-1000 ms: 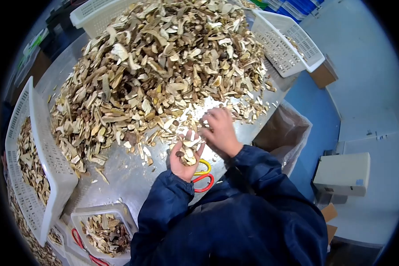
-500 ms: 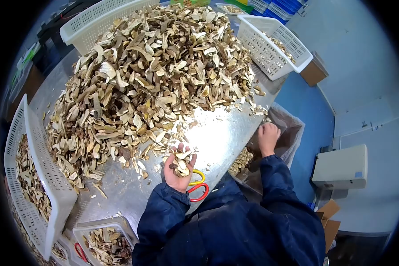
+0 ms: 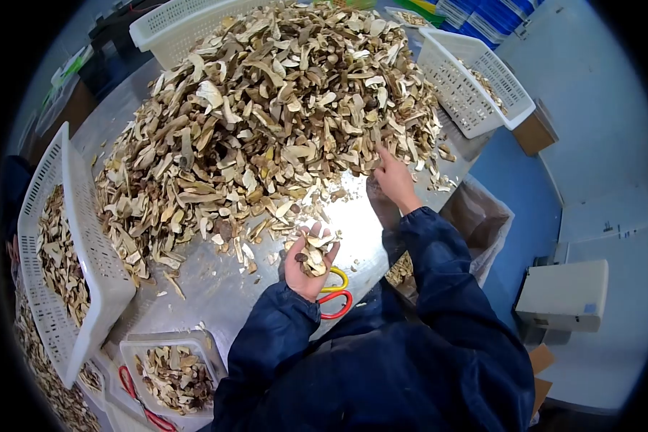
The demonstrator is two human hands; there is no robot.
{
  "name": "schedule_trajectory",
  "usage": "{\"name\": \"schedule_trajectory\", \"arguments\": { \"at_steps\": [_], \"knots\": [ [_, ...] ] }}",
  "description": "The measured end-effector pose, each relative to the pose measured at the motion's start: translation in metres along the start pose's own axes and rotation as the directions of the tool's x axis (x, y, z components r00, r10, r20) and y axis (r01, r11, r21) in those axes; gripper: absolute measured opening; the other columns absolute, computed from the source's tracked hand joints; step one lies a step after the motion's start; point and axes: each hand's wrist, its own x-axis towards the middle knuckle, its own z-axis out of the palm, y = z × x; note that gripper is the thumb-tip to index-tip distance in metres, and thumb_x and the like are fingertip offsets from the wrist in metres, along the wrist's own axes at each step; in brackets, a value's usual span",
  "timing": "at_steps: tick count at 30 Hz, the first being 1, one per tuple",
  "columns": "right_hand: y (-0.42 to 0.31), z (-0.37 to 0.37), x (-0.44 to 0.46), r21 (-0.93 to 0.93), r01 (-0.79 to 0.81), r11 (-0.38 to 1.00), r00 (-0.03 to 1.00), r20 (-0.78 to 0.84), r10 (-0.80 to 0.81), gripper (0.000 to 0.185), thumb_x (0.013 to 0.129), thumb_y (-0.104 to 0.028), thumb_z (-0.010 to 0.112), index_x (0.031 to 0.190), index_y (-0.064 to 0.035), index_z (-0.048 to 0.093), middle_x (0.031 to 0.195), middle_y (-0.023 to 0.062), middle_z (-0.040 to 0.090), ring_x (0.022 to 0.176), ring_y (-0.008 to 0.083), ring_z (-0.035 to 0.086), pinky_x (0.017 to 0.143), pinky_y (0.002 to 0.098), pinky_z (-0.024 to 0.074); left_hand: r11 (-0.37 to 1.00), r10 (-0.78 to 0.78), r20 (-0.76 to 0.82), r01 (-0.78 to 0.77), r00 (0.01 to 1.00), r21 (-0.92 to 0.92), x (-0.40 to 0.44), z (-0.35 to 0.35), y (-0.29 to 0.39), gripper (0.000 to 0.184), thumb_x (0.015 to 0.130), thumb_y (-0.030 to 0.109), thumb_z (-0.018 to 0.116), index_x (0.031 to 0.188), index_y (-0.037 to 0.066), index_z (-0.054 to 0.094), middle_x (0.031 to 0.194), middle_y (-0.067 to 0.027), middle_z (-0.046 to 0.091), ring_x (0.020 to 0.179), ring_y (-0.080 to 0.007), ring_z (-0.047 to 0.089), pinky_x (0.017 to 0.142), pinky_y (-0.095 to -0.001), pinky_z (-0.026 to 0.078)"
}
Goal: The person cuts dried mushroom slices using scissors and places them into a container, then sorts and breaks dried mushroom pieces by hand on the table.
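Observation:
A large heap of dried mushroom slices (image 3: 266,137) covers the far part of the metal table. My left hand (image 3: 304,281) is palm up and cupped around several mushroom slices (image 3: 314,258). With its index finger stretched out, my right hand (image 3: 397,183) is at the near right edge of the heap, the fingertip at a slice there. Its other fingers are partly hidden, and I see nothing held in it. Scissors (image 3: 337,304) with one yellow and one red handle loop lie right beside my left hand, their blades hidden.
White perforated baskets with slices stand at the left (image 3: 97,273) and back right (image 3: 475,86); another basket (image 3: 158,32) is behind the heap. A clear tub (image 3: 216,363) and red-handled scissors (image 3: 140,403) are at lower left. A lined bin (image 3: 493,216) stands beside the table.
My right hand has moved from over the lined bin up and left to the heap's edge. My left hand still holds its slices. The whole view has shifted slightly.

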Motion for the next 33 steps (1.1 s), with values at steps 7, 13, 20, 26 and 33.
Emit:
{"name": "schedule_trajectory", "arguments": {
  "at_steps": [7, 13, 20, 26, 33],
  "knots": [
    [-0.016, -0.013, -0.032, 0.117, 0.195, 0.974, 0.942, 0.256, -0.219, 0.040, 0.077, -0.010, 0.051, 0.116, -0.0097, 0.059, 0.080, 0.0206, 0.063, 0.075, 0.0358, 0.061, 0.070, 0.0409, 0.0484, 1.000, -0.006, 0.022, 0.007, 1.000, -0.020, 0.000, 0.000, 0.000, 0.018, 0.093, 0.018, 0.046, 0.104, 0.015, 0.059, 0.116, -0.0028, 0.060, 0.114, -0.0234, 0.052, 0.100, -0.0490, 0.039],
    [0.007, -0.001, 0.024, -0.161, 0.340, 0.926, 0.912, -0.184, -0.367, 0.043, 0.074, 0.000, 0.051, 0.117, -0.0055, 0.056, 0.092, 0.0207, 0.057, 0.090, 0.0372, 0.054, 0.079, 0.0421, 0.0449, 0.999, -0.012, 0.030, 0.013, 0.999, -0.034, 0.001, 0.000, -0.001, 0.017, 0.092, 0.019, 0.047, 0.104, 0.014, 0.059, 0.116, -0.0036, 0.059, 0.113, -0.0241, 0.052, 0.098, -0.0494, 0.041],
    [-0.022, 0.016, 0.009, -0.218, 0.378, 0.900, 0.926, 0.083, -0.368, 0.050, 0.071, 0.006, 0.049, 0.119, -0.0068, 0.054, 0.107, 0.0186, 0.053, 0.102, 0.0371, 0.048, 0.088, 0.0418, 0.0421, 1.000, -0.009, 0.095, 0.010, 0.995, -0.010, 0.000, 0.000, 0.000, 0.017, 0.092, 0.018, 0.047, 0.103, 0.014, 0.059, 0.118, -0.0044, 0.058, 0.113, -0.0246, 0.052, 0.097, -0.0494, 0.042],
    [-0.034, -0.022, -0.035, 0.135, 0.431, 0.892, 0.874, 0.183, -0.450, 0.044, 0.073, 0.008, 0.045, 0.113, -0.0048, 0.059, 0.115, 0.0174, 0.056, 0.106, 0.0337, 0.053, 0.092, 0.0370, 0.0417, 0.999, -0.007, 0.056, 0.009, 0.998, -0.032, 0.001, -0.001, 0.000, 0.017, 0.093, 0.017, 0.045, 0.104, 0.015, 0.057, 0.117, -0.0045, 0.059, 0.113, -0.0243, 0.052, 0.099, -0.0494, 0.040],
    [-0.040, -0.016, -0.047, 0.070, 0.228, 0.971, 0.971, 0.059, -0.232, 0.013, 0.080, -0.007, 0.058, 0.090, -0.0033, 0.065, 0.082, 0.0152, 0.061, 0.078, 0.0324, 0.060, 0.069, 0.0388, 0.0472, 1.000, -0.006, 0.066, 0.007, 0.998, -0.027, 0.002, 0.000, 0.000, 0.018, 0.092, 0.018, 0.045, 0.104, 0.016, 0.058, 0.117, -0.0047, 0.060, 0.112, -0.0239, 0.053, 0.098, -0.0489, 0.041]
  ]
}}
